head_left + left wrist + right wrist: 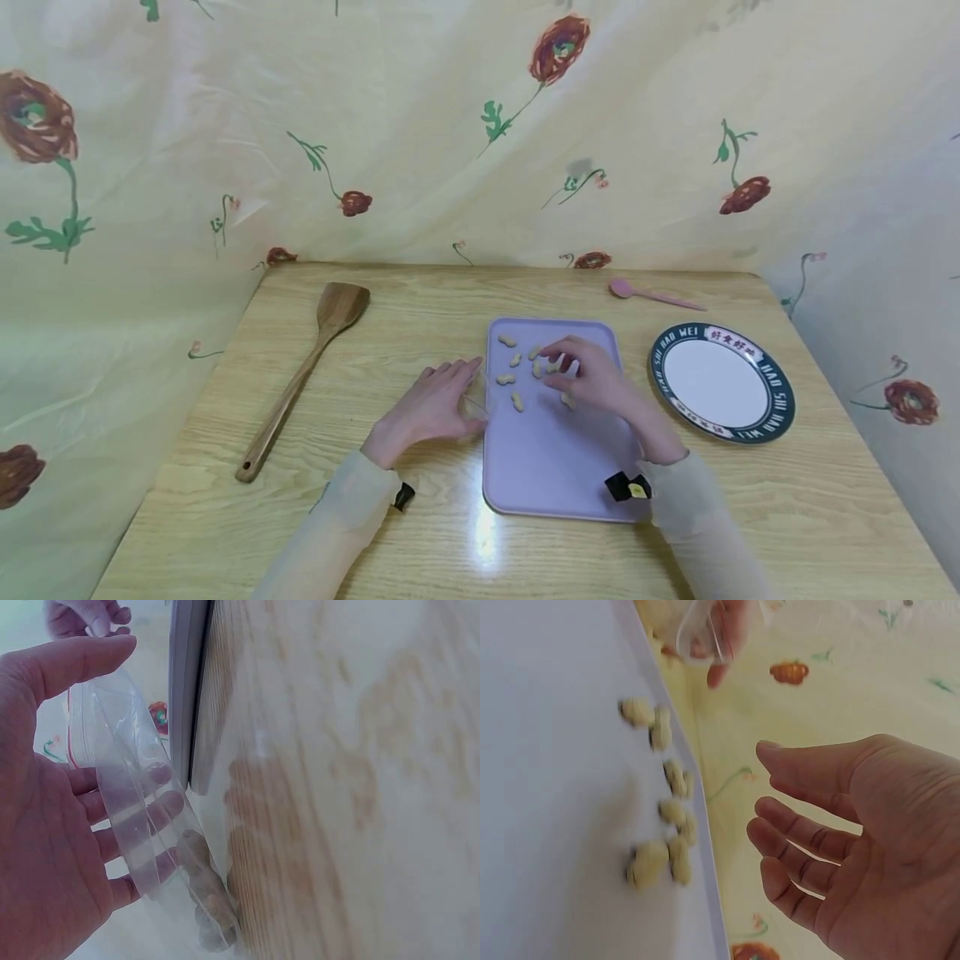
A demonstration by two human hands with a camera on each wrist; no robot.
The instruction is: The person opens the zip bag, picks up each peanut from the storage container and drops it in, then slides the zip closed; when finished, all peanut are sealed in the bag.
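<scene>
A clear zip-top plastic bag (124,724) is held in my left hand (431,404), with the thumb at its mouth and the fingers behind it. Peanuts (206,896) lie inside at the bottom of the bag. This hand is at the left edge of a light purple tray (547,467). Several unshelled peanuts (506,379) are scattered over the tray's far half. Above them hovers my right hand (592,375), fingers loosely bent and thumb apart from them. In the right wrist view, nothing shows between the right fingertips (769,754).
To the left lies a wooden spatula (300,379). A white plate with a dark patterned rim (780,400) sits right of the tray, and a pink spoon (656,296) lies behind it. Flowered cloth (420,125) hangs around the wooden table (420,542).
</scene>
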